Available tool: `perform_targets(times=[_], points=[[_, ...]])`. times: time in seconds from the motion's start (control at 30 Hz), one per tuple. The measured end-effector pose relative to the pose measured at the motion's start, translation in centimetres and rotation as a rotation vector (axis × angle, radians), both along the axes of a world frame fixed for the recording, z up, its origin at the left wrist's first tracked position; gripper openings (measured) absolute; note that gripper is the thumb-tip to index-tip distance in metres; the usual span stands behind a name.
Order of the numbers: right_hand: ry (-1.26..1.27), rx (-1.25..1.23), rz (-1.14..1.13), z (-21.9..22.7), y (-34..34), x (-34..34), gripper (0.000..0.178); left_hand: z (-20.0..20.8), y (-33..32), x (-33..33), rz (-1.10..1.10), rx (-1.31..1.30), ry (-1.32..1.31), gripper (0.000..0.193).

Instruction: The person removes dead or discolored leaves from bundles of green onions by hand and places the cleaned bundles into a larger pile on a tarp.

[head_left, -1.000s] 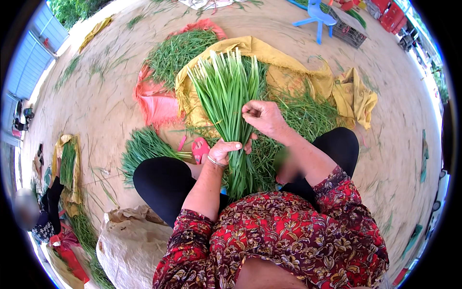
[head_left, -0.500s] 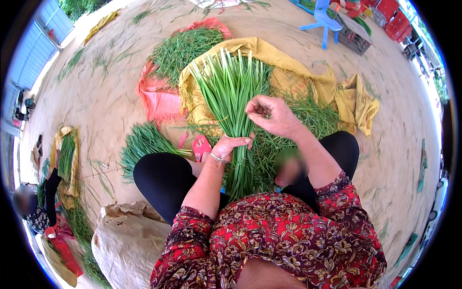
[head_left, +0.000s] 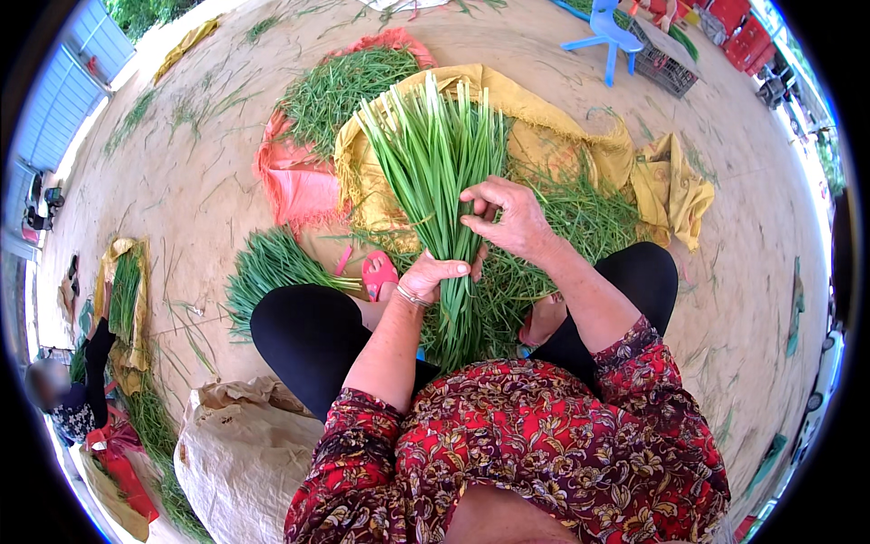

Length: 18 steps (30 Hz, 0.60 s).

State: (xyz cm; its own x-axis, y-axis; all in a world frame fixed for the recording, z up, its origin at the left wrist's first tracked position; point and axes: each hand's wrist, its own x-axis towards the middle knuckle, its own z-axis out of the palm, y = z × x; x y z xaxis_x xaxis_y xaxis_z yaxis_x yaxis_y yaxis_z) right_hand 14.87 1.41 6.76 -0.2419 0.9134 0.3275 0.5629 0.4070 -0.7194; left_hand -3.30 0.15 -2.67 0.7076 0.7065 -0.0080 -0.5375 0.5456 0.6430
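Observation:
A thick bunch of garlic chives (head_left: pixel 433 172) stands up in front of me, pale stalk ends at the top and green leaves hanging below. My left hand (head_left: pixel 433 275) is wrapped around its middle, thumb across the front. At the right edge of the bunch is my right hand (head_left: pixel 510 215), its fingers curled and the tips against the stalks. Whether a stalk is between those fingertips, I cannot make out. Loose green leaves (head_left: pixel 580 213) lie heaped beneath and to the right. Another pile of chives (head_left: pixel 276 272) rests on the ground beside my left knee.
A yellow woven sheet (head_left: pixel 562 150) and a red sheet (head_left: pixel 304 195) spread beyond the bunch, with a green heap (head_left: pixel 353 95) on the red one. A white sack (head_left: pixel 240 462) stands at my left. Far right are a blue chair (head_left: pixel 605 36) and a crate (head_left: pixel 666 63). Another person sits far left.
My right hand has come down slightly and turned, its fingertips now at the bunch's edge. The left hand keeps its hold, and the stalk tops have shifted a little upward.

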Motion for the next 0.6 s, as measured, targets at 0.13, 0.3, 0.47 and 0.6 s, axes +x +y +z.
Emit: perform_targets(times=[0.13, 0.3, 0.47, 0.6], points=[[-0.168, 0.138, -0.021, 0.2, -0.3, -0.5, 0.014, 0.7, -0.2, -0.1, 0.002, 0.022, 0.062, 0.068], [-0.048, -0.196, -0.046, 1.0, -0.4, -0.3, 0.008, -0.1, -0.1, -0.3, -0.052, -0.046, 0.028, 0.066], [0.482, -0.573, 0.152, 3.5, -0.4, 1.8, 0.005, 0.7, 0.0, 0.1, -0.003, -0.063, 0.01, 0.063], [0.518, -0.33, 0.162, 3.0, -0.4, 0.4, 0.008, 0.8, 0.1, 0.4, 0.033, -0.075, 0.087, 0.048]])
